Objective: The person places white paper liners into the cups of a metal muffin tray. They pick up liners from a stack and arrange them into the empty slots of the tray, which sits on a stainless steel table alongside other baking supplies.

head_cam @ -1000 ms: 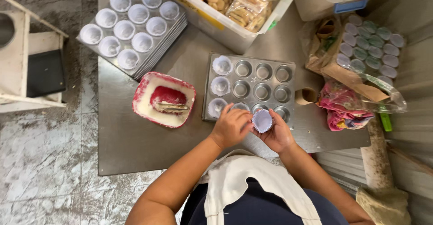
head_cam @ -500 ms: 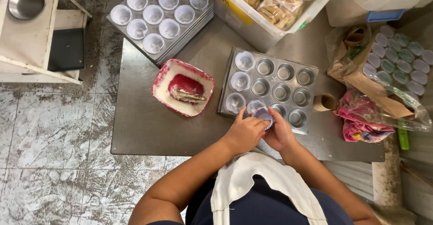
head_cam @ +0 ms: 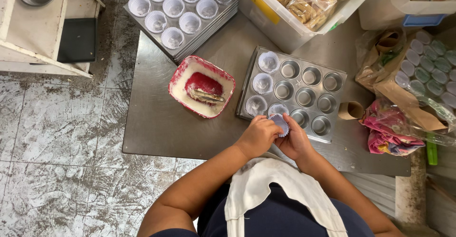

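My left hand (head_cam: 259, 135) and my right hand (head_cam: 295, 141) meet at the near edge of a grey muffin tin (head_cam: 334, 99) on the metal table (head_cam: 156, 123). Between their fingers they hold a small stack of white paper cupcake liners (head_cam: 280, 124), just in front of the tin's near row. Several cups at the tin's left side and one near cup (head_cam: 278, 109) have white liners in them; the other cups are bare metal. A red-rimmed square bowl (head_cam: 202, 87) with white dust and a brush lies left of the tin.
A stack of muffin tins (head_cam: 183, 9) filled with liners sits at the far left of the table. A white plastic tub (head_cam: 294, 13) of bagged biscuits stands behind. Sleeves of liners (head_cam: 427, 70) in plastic, a cardboard tube (head_cam: 350, 110) and a pink cloth (head_cam: 387, 132) lie at the right.
The view has shifted, so the table sits further right and nearer. Both hands stay together on the liner stack at the tin's near edge, with my left fingers working at it.
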